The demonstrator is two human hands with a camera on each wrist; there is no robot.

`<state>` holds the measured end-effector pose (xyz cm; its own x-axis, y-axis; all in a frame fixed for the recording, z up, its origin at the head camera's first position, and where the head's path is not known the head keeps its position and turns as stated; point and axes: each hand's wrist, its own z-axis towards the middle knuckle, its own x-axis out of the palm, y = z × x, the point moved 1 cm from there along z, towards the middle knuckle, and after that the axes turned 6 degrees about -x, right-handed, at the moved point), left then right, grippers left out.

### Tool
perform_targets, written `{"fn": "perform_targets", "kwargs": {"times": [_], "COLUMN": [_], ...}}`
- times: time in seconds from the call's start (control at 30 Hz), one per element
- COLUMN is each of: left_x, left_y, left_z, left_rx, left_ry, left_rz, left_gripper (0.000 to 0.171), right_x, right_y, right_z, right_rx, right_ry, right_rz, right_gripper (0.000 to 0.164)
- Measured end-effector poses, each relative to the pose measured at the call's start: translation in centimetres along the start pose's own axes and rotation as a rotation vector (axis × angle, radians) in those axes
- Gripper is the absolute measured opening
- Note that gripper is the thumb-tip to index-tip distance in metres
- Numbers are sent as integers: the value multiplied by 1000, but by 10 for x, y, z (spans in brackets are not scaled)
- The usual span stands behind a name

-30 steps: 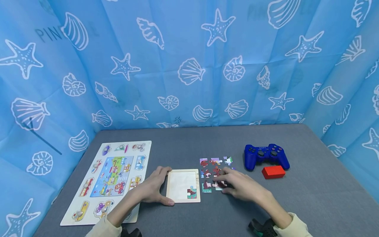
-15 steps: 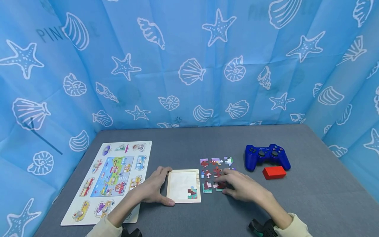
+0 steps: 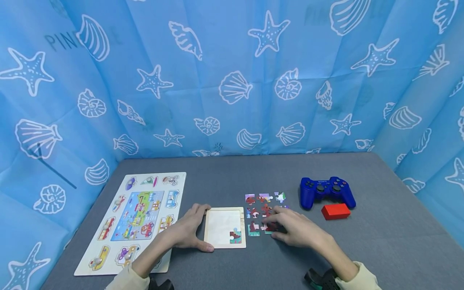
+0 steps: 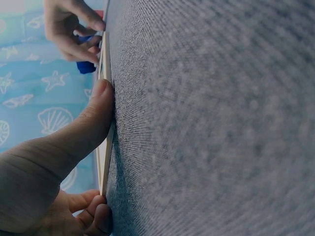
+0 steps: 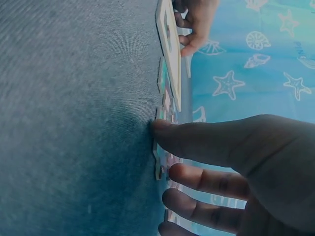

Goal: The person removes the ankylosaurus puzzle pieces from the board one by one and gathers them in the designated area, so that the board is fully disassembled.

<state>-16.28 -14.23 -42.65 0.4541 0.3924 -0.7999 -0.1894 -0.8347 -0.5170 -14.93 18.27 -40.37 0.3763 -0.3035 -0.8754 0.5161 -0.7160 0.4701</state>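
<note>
A square wooden puzzle frame lies on the table, one jigsaw piece sitting in its near right corner. My left hand holds its left side, thumb at the near corner and fingers at the far one; the left wrist view shows the thumb against the frame's edge. Loose jigsaw pieces lie in rows right of the frame. Over them, my right hand has its thumb and curled fingers about a near-row jigsaw piece, which lies flat; the hand hides part of it and other pieces.
At the left lies a large white knob puzzle board with vehicle pictures. A blue game controller and a red block are at the right. A blue shell-patterned curtain stands behind the grey table.
My right thumb has drawn in slightly at the near-row jigsaw piece. The left hand and the frame have stayed in place.
</note>
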Motion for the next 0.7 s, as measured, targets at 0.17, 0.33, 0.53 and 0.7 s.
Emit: {"fn": "perform_targets", "kwargs": {"times": [0.17,0.33,0.53,0.7], "left_x": [0,0,-1,-1], "left_y": [0,0,-1,-1], "left_z": [0,0,0,0], "left_rx": [-6,1,14,12], "left_ry": [-2,-5,-8,-5], "left_rz": [0,-1,-2,-4], "left_gripper": [120,120,119,119], "right_x": [-2,-3,1,4], "right_y": [5,14,27,39], "right_z": [0,6,16,24], "right_rx": [-43,-103,-184,-220], "right_ry": [-44,-79,-109,-91], "right_rz": [-25,-61,-72,-91], "right_gripper": [38,36,34,35]}}
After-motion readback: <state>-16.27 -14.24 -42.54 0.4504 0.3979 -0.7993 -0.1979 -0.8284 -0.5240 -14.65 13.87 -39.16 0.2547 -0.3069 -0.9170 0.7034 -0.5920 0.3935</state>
